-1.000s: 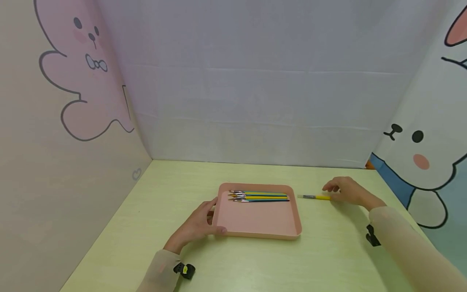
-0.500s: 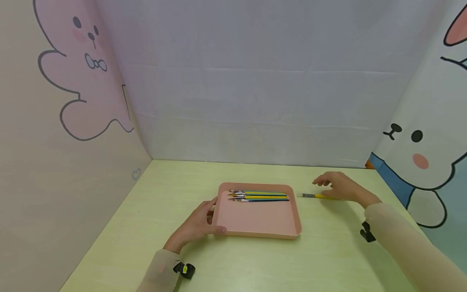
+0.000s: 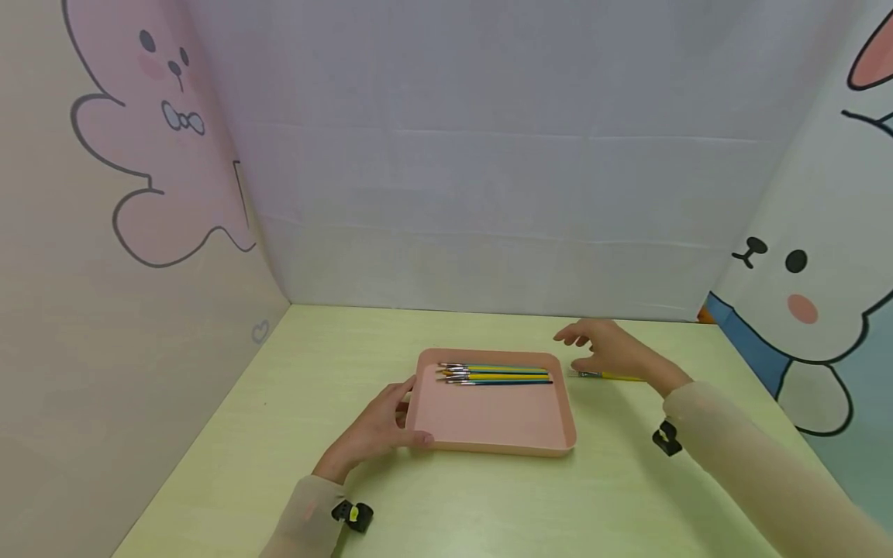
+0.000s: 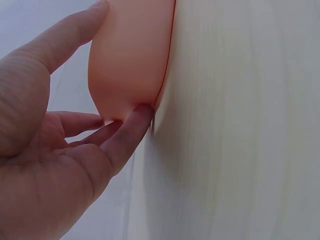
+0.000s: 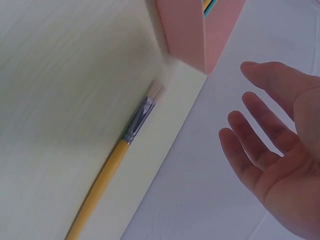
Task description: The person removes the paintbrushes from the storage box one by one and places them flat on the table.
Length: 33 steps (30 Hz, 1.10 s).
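Observation:
A pink rectangular tray (image 3: pixel 495 418) lies on the table, with several thin paintbrushes (image 3: pixel 498 377) side by side near its far edge. My left hand (image 3: pixel 377 425) grips the tray's left end. In the left wrist view its thumb and fingertips touch the tray wall (image 4: pixel 131 55). Right of the tray, a flat paintbrush with a yellow handle (image 5: pixel 102 184) and pale bristles lies on the table. Above this brush hovers my right hand (image 3: pixel 614 350), holding nothing, its fingers apart and slightly bent. Part of the brush handle is hidden by the right wrist in the head view.
The pale yellow-green table (image 3: pixel 530 511) meets a white sheet (image 3: pixel 488 194) behind it. Side panels with a pink cartoon animal (image 3: pixel 167 155) and a white one (image 3: pixel 802 302) flank it. Each wrist wears a black camera.
My right hand has moved left along the yellow-handled brush, from its handle end toward the tray, and is nearer the tray's right edge. The left hand, tray and brushes stay put.

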Each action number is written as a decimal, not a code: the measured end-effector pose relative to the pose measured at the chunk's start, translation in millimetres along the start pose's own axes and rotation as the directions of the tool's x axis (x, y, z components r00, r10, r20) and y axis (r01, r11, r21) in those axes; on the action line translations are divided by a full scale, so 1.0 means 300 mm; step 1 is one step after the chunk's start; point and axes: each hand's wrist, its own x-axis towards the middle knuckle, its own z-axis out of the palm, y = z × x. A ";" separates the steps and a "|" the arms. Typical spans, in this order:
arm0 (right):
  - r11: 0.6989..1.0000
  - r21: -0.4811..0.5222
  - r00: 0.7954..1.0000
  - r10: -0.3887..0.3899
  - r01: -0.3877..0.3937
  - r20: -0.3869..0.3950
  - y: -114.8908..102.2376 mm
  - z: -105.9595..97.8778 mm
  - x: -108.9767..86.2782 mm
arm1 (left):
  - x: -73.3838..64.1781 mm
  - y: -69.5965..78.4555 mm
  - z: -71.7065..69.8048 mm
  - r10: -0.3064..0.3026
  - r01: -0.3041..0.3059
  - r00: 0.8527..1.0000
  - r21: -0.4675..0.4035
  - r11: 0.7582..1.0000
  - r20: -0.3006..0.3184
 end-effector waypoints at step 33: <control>0.999 0.034 0.963 -0.009 -0.001 0.271 -0.213 0.251 0.255 | -0.009 0.007 -0.006 0.021 -0.021 1.000 -0.005 1.000 0.010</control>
